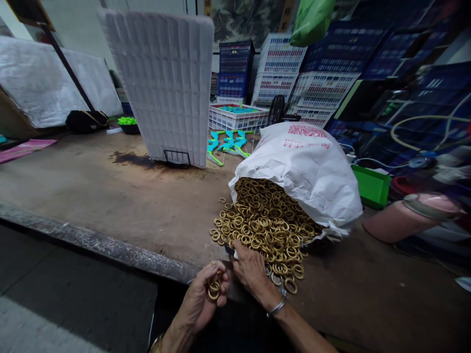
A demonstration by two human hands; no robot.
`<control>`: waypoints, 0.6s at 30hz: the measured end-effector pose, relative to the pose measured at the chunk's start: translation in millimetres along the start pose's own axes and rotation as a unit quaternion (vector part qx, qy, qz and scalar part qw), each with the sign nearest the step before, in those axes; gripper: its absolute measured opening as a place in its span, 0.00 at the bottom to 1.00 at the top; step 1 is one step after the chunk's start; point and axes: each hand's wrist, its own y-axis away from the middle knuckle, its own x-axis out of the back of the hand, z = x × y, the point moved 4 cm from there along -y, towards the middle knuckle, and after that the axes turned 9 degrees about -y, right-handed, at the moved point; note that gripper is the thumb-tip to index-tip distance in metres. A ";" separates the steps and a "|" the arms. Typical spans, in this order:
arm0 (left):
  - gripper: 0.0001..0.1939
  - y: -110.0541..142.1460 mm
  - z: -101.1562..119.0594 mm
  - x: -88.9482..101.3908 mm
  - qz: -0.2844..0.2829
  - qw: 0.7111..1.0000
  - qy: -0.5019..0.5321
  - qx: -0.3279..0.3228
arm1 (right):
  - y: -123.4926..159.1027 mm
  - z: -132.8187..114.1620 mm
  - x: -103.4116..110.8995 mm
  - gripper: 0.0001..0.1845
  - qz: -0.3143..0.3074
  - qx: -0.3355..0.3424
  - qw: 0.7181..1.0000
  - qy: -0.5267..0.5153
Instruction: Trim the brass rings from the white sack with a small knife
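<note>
My left hand (204, 294), in front of the table edge, is curled around several gold-coloured rings (213, 289). Close beside it, my right hand (252, 272) rests at the near side of a heap of the same rings (270, 235). Its fingers are bent over a small dark object (230, 250), and something white shows by the fingertips; what these are I cannot make out. The heap spills out of the mouth of a white woven sack (305, 162) lying on its side.
The brown worktable (110, 196) has a worn front edge. A tall white padded panel (165, 88) stands at the back. Toy bows (230, 142) in teal and green lie near a white crate (239, 117). A pink bottle (408, 218) and a green tray (371, 186) are at right.
</note>
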 end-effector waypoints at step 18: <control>0.18 -22.4 7.4 -13.7 0.075 0.977 -0.190 -0.054 | 15.1 5.2 29.2 0.10 -0.034 -0.021 0.919 -0.392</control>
